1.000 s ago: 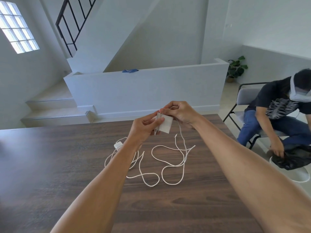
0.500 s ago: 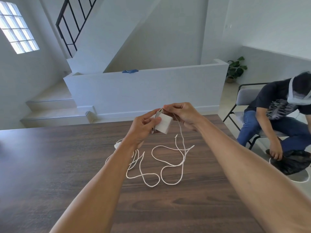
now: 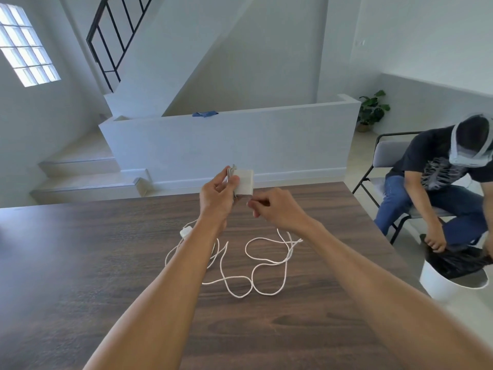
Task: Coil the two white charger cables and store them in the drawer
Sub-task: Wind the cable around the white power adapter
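Observation:
My left hand holds a white square charger block up above the far side of the dark wooden table. My right hand is just below and to the right of the block, fingers pinched on the thin white cable near the block. That cable trails down in loose loops on the table. A second white cable with a small white plug lies partly under my left forearm. No drawer is in view.
To the right, off the table, a person sits on a folding chair handling a black bag in a white bin. A low white wall and stairs stand behind the table.
My left hand has lifted the charger block higher. My right hand has dropped away from the block's top to below it, pinching the cable.

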